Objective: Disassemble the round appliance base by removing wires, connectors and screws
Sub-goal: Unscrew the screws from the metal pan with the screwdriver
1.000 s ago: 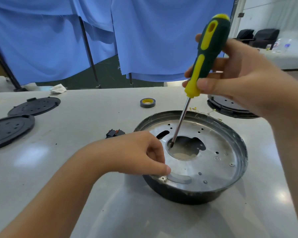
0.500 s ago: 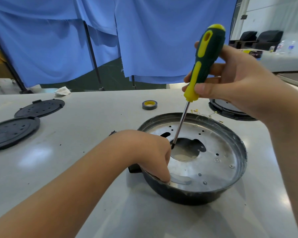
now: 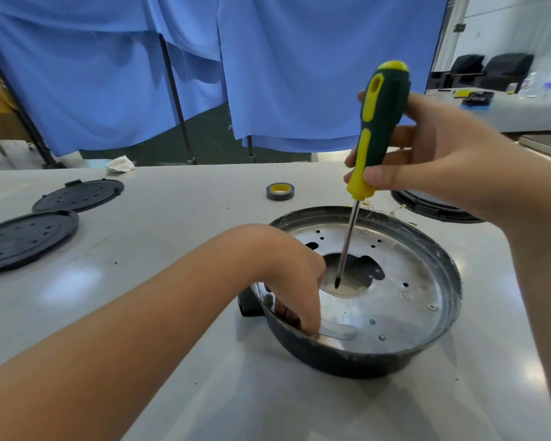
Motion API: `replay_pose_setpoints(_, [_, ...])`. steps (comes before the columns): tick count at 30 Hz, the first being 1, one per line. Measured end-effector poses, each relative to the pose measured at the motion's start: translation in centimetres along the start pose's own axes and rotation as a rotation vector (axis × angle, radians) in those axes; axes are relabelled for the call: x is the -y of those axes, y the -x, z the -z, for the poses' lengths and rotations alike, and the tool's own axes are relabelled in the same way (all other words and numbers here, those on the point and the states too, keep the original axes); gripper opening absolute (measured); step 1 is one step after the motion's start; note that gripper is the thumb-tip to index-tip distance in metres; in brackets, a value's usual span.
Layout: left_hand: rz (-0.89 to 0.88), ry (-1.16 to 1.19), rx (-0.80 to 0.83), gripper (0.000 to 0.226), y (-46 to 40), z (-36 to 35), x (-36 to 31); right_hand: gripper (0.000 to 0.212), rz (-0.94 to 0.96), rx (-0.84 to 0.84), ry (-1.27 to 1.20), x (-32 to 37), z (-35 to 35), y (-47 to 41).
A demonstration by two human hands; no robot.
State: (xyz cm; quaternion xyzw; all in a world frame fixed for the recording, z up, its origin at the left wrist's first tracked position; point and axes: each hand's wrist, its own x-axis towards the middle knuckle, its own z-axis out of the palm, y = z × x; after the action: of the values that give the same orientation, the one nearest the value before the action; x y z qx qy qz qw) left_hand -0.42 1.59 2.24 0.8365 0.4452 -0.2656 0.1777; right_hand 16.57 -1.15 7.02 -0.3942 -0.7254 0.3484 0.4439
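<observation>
While the right hand [image 3: 433, 160] grips the screwdriver [image 3: 377, 128] upright, tip over the central hole, round base [image 3: 427, 342] resting on the surface [image 3: 172, 249], left hand [image 3: 287, 275] reaching inside its near rim, fingers curled downward, grasp unclear, tape roll [image 3: 280, 191] beyond.

Round appliance base [image 3: 404, 300] near centre on the grey table [image 3: 172, 233], metal plate inside. Left hand [image 3: 287, 272] reaching over the near-left rim, fingertips down on the plate (grip hidden). Right hand [image 3: 433, 160] wrapped round a green-and-yellow screwdriver [image 3: 376, 128], tip over the central opening. Tape roll [image 3: 280, 191] beyond; two black discs [image 3: 29, 233] far left.
</observation>
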Motion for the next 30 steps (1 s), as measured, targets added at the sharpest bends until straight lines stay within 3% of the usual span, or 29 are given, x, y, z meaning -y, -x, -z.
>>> replay_pose_setpoints(4, [-0.001,0.023,0.049,0.017,-0.1,0.2,0.1,0.073,-0.052,0.093,0.028,-0.3,-0.5,-0.1])
replay_pose_setpoints(12, [0.021,0.077,0.062,0.019,0.1,0.3,0.4,0.067,-0.063,0.174,0.123,-0.5,-1.1,-0.2])
replay_pose_setpoints(20, [0.058,0.028,0.042,0.020,-0.1,0.1,-0.5,0.049,-0.049,0.200,0.197,-0.7,-1.0,-0.2])
replay_pose_setpoints(25, [0.062,-0.006,0.030,0.037,0.0,0.3,-1.4,0.041,-0.030,0.213,0.237,-0.5,-1.0,-0.2])
replay_pose_setpoints(30, [0.076,-0.046,0.049,0.022,-0.3,-0.2,-2.2,0.036,-0.030,0.204,0.258,-0.7,-0.9,-0.3])
